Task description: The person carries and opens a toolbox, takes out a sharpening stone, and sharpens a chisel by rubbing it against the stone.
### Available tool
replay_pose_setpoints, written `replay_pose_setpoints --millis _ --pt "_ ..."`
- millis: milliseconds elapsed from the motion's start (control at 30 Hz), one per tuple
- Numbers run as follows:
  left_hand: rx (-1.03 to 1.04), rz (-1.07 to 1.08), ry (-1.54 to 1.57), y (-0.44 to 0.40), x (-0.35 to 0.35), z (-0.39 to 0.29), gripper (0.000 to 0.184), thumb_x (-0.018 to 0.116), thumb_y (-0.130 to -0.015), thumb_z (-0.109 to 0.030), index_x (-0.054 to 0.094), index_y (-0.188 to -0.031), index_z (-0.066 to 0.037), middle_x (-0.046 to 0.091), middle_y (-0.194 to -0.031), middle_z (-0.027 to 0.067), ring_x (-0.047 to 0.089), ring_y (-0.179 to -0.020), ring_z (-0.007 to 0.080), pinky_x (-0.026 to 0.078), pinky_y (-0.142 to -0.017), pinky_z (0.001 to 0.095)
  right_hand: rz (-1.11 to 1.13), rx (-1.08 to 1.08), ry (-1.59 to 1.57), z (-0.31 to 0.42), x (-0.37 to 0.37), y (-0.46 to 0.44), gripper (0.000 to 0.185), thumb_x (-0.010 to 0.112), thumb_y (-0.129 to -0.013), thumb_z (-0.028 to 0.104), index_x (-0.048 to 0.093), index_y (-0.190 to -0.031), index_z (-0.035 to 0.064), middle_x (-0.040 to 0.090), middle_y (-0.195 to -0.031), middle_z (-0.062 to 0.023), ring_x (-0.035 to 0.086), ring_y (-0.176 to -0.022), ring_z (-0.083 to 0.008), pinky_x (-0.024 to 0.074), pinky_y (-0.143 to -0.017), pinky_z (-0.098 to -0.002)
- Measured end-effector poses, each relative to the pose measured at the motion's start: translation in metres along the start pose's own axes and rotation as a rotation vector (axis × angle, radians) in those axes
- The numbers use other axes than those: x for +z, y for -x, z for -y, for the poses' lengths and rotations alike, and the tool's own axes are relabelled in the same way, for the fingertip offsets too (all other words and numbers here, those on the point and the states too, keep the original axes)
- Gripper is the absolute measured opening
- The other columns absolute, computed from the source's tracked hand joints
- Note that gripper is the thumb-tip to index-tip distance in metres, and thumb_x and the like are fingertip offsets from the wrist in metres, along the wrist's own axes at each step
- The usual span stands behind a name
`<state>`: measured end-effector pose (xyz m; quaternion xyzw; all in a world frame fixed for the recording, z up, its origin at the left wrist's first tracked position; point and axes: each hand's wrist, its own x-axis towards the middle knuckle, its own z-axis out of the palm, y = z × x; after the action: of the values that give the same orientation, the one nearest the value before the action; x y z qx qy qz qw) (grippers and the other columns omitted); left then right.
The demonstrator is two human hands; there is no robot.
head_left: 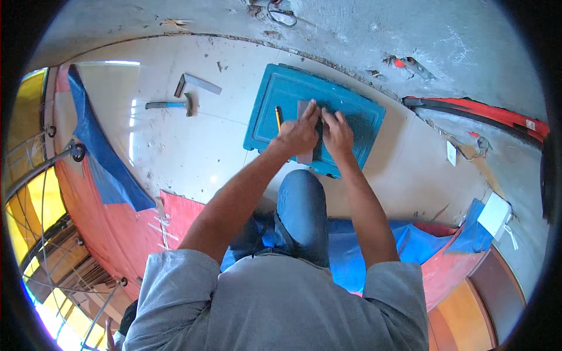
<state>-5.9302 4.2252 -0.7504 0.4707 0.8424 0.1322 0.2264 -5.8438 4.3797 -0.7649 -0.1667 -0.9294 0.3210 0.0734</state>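
Observation:
A teal plastic case [263, 99] lies on the tiled floor. On its lid is a flat brownish strip [304, 157], lengthwise toward my knees. My left hand [297, 136] rests over the strip, its fingers stretched toward the far end. Close to its right, my right hand [338, 133] touches the lid beside a dark edge, its fingertips near those of my left hand. What lies beneath the fingers is hidden. A yellow pencil [278, 117] lies on the lid just left of my left hand.
To the left on the floor [175, 149] lie a hammer [170, 105] and a metal square [201, 83]. Blue sheeting [105, 140] and red sheeting [105, 222] cover the left side. A rough grey wall [351, 35] borders the far side. Part of another person [117, 336] shows at lower left.

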Motion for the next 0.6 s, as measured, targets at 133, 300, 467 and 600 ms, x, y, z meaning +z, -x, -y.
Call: replay_pose_setpoints --millis 133,300,467,600 --pt "-0.088 0.063 0.092 0.033 -0.015 -0.019 0.076 0.057 -0.093 -0.017 0.026 -0.16 0.001 0.025 -0.167 0.0255 0.07 -0.109 0.0442 0.064 -0.071 0.0476 0.074 -0.095 0.039 0.005 -0.002 0.029 0.039 0.064 -0.093 0.006 0.068 -0.132 0.0096 0.059 -0.096 -0.0171 0.064 -0.09 -0.0413 0.0538 -0.074 -0.0507" --pt "-0.141 0.151 0.148 0.042 -0.007 -0.034 0.074 0.055 -0.092 -0.015 0.029 -0.16 0.001 0.025 -0.167 0.0266 0.069 -0.113 0.0452 0.063 -0.075 0.0499 0.171 -0.087 0.072 -0.016 -0.01 0.04 0.041 0.063 -0.092 0.006 0.067 -0.132 0.0109 0.06 -0.099 -0.0184 0.065 -0.092 -0.0415 0.0551 -0.077 -0.0509" --pt "-0.036 -0.031 0.047 -0.028 -0.064 -0.004 0.067 0.052 -0.092 -0.01 0.035 -0.156 0.001 0.029 -0.165 0.0274 0.067 -0.112 0.0468 0.061 -0.081 0.0499 -0.099 0.005 -0.041 0.012 -0.005 -0.04 0.03 0.061 -0.096 0.011 0.068 -0.125 0.0072 0.062 -0.099 -0.0184 0.065 -0.093 -0.0402 0.0551 -0.077 -0.049" --pt "0.02 -0.268 0.363 0.025 -0.14 -0.045 0.064 0.052 -0.091 -0.007 0.04 -0.153 0.002 0.033 -0.162 0.0277 0.068 -0.105 0.0485 0.059 -0.084 0.0524 -0.307 0.142 -0.259 0.047 -0.027 -0.026 0.025 0.057 -0.101 0.014 0.067 -0.121 0.0009 0.066 -0.096 -0.0162 0.068 -0.09 -0.033 0.056 -0.075 -0.0444"
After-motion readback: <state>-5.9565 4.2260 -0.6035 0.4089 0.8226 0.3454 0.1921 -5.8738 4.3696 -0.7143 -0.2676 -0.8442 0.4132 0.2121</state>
